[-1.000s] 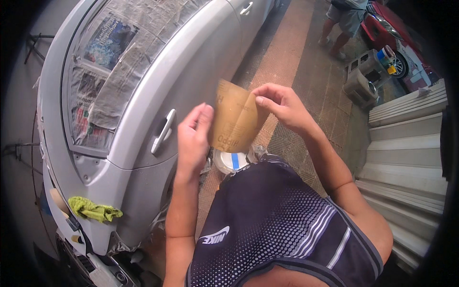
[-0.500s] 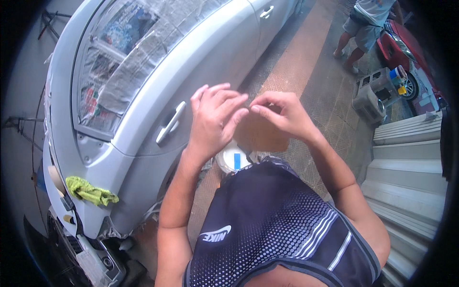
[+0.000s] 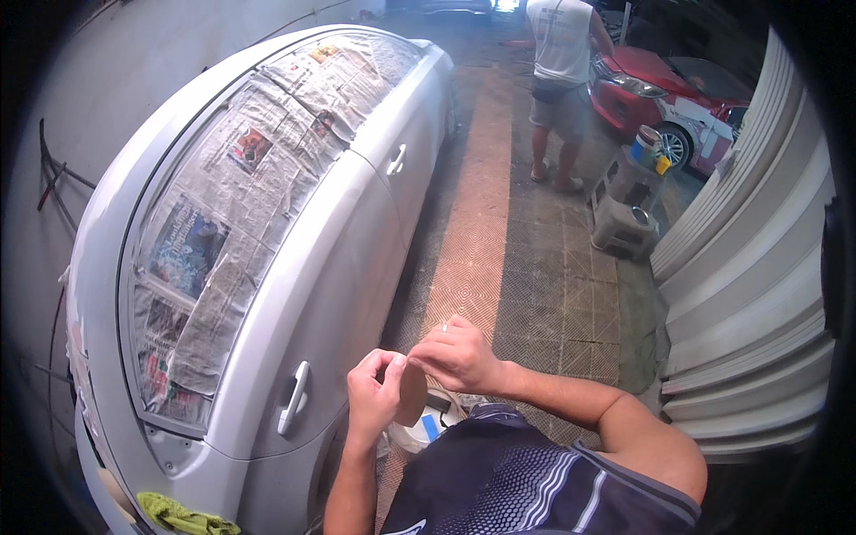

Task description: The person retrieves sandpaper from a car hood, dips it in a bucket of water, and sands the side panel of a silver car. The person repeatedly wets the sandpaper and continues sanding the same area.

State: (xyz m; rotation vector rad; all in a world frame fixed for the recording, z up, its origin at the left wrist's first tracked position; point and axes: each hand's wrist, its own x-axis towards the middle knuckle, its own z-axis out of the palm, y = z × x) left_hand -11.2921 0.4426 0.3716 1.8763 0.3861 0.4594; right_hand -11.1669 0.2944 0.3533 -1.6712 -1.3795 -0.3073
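In front of my body, my left hand (image 3: 373, 392) is closed on a thin, round, brown sanding disc (image 3: 411, 395), with the thumb up at its edge. My right hand (image 3: 456, 355) pinches the disc's upper edge, its fingertips close to the left thumb. A ring shows on one right finger. Just below the disc stands a white bucket (image 3: 412, 437) with a blue strip on it, partly hidden by my shirt. To the left is a silver-grey car (image 3: 330, 294), its windows covered with newspaper (image 3: 267, 160). A white door handle (image 3: 293, 398) lies nearest my left hand.
A yellow-green cloth (image 3: 183, 515) lies on the car's rear. Ahead, a person (image 3: 560, 80) stands with their back to me by a red car (image 3: 637, 76). Grey stools (image 3: 626, 201) carry cans. White ribbed panels (image 3: 758, 259) line the right side.
My view has lifted to show more of the car and floor ahead. Both hands now appear lower and closer together. The left fingers, spread before, have curled around the sanding disc.
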